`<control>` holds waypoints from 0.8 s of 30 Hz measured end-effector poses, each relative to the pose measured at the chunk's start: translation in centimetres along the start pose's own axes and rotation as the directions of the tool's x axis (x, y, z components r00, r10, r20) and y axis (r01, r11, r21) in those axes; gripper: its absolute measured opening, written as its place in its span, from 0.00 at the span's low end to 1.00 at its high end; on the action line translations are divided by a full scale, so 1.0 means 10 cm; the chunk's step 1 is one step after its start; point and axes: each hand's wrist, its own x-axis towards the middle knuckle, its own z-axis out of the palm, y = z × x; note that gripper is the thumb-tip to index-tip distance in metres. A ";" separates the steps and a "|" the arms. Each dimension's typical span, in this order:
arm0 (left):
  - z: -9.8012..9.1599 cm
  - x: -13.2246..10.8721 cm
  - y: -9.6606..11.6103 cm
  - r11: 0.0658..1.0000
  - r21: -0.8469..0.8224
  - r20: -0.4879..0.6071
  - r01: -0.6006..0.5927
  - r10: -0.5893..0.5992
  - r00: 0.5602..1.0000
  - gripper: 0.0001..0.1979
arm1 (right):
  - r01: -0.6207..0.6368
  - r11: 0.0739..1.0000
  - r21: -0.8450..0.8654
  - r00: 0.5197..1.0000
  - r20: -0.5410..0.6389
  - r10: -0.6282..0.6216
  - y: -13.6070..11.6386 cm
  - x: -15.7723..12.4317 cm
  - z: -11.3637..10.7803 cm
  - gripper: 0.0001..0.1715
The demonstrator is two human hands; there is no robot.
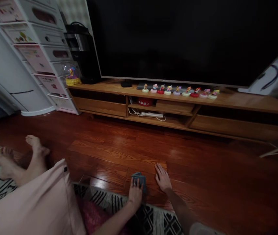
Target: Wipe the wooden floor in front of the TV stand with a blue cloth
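My left hand (135, 193) lies with its fingers stretched out over a small pile of flat blue-grey pieces (141, 180), which look like cards. Some of their edges fan out beyond my fingertips; the part under the fingers is hidden. The pile rests on the reddish wooden floor (119, 150), close to the rug's edge. To the right of it, my right hand (162, 178) is open, palm down on or just over the bare boards, fingers apart and holding nothing.
A black-and-white patterned rug (115, 200) borders the floor. At left are a pink cushion (36, 205) and bare feet (35, 145). Ahead, a wooden TV stand (99, 106) carries a large television (173, 39) and a row of small figurines (178, 91). Plastic drawers (53, 39) stand left.
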 end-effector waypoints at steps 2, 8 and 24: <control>-0.12 0.03 -0.12 1.000 -0.003 -0.025 0.026 -0.026 0.999 0.26 | 0.000 1.000 0.000 1.000 -0.001 0.000 0.00 0.00 -0.01 0.36; -0.60 -0.11 -1.25 0.883 0.050 -0.132 0.466 -0.457 0.880 0.28 | -0.002 1.000 0.010 1.000 0.003 0.002 -0.01 0.01 -0.01 0.36; -0.07 -0.05 -0.15 0.993 0.032 -0.046 0.117 -0.116 0.992 0.29 | 0.005 1.000 -0.001 1.000 0.019 -0.005 -0.04 0.01 -0.07 0.36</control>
